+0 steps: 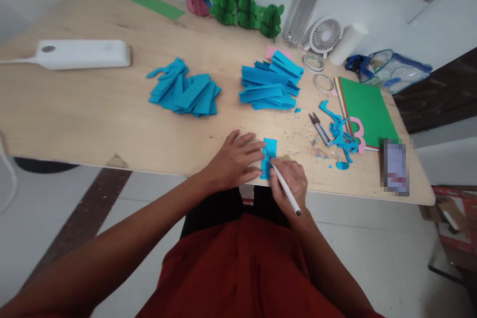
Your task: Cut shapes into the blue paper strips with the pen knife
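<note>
A small blue paper strip [270,147] lies near the front edge of the table, with dark curved pen lines on it. My left hand [235,160] rests flat with fingers spread, its fingertips on the strip's left side. In my right hand [292,183] is a white pen [286,189], its tip against the strip's right part. Beyond my hands are two heaps of folded blue paper, a left pile [186,92] and a right pile [270,84]. Thread snips [321,130] lie to the right, beside blue paper scraps [339,131].
A green paper stack [367,109] and a phone [395,166] are at the right. Along the wall stand green paper figures [246,9], a glass bottle [305,7] and a small fan [326,35]. A white power strip [89,54] lies far left.
</note>
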`<state>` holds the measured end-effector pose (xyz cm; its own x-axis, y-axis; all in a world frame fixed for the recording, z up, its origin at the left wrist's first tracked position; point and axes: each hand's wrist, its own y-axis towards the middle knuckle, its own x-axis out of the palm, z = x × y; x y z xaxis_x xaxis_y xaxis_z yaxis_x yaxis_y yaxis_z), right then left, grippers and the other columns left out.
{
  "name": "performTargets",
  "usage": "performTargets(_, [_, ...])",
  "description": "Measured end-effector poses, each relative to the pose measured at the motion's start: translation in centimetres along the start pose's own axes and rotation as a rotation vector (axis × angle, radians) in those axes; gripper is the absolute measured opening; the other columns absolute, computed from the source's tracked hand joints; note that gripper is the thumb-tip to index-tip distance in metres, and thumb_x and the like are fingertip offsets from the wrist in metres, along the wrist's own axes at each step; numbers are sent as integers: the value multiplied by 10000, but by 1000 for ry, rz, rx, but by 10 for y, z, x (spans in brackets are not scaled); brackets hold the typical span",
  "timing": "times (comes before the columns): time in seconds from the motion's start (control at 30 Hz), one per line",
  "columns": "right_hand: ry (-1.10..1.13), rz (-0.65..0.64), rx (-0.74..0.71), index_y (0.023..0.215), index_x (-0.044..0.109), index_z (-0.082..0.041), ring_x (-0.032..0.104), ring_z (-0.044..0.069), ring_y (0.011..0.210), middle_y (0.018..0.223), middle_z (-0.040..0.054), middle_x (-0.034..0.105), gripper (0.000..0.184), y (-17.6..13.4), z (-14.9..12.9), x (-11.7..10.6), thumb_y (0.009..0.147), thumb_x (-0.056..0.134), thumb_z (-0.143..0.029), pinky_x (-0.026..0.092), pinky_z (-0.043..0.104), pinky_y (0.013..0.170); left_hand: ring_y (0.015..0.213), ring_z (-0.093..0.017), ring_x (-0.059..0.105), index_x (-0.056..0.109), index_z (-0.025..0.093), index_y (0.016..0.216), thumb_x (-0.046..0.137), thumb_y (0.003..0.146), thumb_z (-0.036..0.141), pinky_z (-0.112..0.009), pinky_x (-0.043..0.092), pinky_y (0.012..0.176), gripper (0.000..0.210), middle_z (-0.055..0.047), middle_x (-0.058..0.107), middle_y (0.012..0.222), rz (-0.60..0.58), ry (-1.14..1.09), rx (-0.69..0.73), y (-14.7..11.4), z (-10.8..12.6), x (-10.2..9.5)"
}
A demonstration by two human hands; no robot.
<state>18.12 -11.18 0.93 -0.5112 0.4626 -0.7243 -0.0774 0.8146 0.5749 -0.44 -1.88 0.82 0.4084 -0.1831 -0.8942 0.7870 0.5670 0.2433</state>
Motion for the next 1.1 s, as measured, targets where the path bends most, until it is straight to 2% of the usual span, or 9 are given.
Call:
performTargets(0.1, [77,-17,67,1083,683,-187,675,230,853,920,78,752,197,2,-2,-4,928,563,-174,512,403,792,1327,-347,443,644,234,1128,565,884,405,-595,208,1142,309,-59,593,1396,1,2,7,-1,0,2])
performTargets(0.27, [365,-8,330,1008,694,-236,688,213,876,946,57,740,157,4,-1,-8,926,561,-253,541,391,803,1328,-352,443,636,232,1137,571,883,427,-595,212,1140,327,-57,597,1392,14,-4,17,-1,-2,1])
performTargets(0.4, [446,-37,468,972,670,-239,674,208,859,901,46,725,123,5,1,-3,899,589,-296,537,377,794,1328,-345,445,640,244,1127,585,874,413,-591,209,1145,309,-50,594,1396,11,-8,10,-1,-2,1])
performTargets(0.67, [325,-47,464,844,647,-233,636,210,819,825,30,703,125,14,-9,0,887,586,-334,467,399,814,1340,-343,430,640,238,1148,584,873,381,-591,208,1149,316,-57,597,1392,28,-25,8,-2,-1,2])
performTargets(1.1, [239,-58,408,852,645,-233,659,208,818,827,25,726,156,14,-10,2,909,557,-349,451,401,835,1353,-337,415,636,250,1165,587,880,386,-600,194,1160,320,-56,590,1397,10,-27,-6,-2,-1,2])
